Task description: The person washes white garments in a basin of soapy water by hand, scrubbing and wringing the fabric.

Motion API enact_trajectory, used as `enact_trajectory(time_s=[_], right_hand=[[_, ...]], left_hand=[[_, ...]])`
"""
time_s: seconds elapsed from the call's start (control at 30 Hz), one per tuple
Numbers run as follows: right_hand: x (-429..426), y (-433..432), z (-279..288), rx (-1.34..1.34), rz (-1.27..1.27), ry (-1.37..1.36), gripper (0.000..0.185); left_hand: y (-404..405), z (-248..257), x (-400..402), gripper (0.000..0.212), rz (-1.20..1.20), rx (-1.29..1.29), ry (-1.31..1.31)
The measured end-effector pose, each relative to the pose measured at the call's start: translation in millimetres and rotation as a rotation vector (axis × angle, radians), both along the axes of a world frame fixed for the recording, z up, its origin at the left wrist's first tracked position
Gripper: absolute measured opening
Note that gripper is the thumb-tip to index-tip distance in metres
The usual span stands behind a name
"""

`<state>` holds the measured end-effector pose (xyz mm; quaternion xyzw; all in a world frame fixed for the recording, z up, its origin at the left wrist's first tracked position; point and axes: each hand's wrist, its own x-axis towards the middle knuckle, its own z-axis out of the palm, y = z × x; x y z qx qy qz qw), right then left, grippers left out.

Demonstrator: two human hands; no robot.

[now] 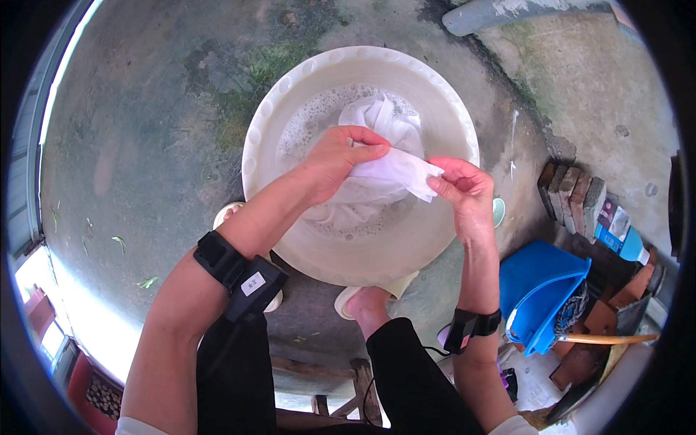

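Note:
A wet white cloth garment [380, 117] lies partly in soapy water inside a large white plastic basin [272, 244]. One narrow part of it is lifted and stretched between my two hands. My left hand [342, 157] pinches this part between thumb and fingers near the basin's middle. At its frayed-looking or folded end, my right hand [462, 185] grips the edge close to the basin's right side. Suds [304, 122] float around the submerged cloth. Which part of the garment is held, I cannot tell.
On the right are a blue plastic dustpan or bucket [538, 288], a blue bottle [622, 239], stacked bricks [576, 198] and a wooden handle [609, 338]. A small green cup [498, 212] stands beside the basin. A grey pipe [516, 16] lies at the top right of the concrete floor [147, 109].

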<state>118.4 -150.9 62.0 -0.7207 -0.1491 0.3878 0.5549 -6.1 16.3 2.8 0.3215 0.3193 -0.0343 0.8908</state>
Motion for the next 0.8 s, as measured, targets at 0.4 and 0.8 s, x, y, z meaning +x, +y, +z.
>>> enact_trajectory(time_s=[0.4,0.8], right_hand=[[-0.4,-0.2,-32.9,-0.104,0.128,-0.112,0.011],[-42.9,29.6,-110.8,-0.609,0.466,-0.895,0.048]], left_hand=[[-5.7,-1.5,0.3,0.025,-0.292,0.234,0.084],[-54.5,-42.5,-37.1,0.041,-1.076,0.606,-0.015]])
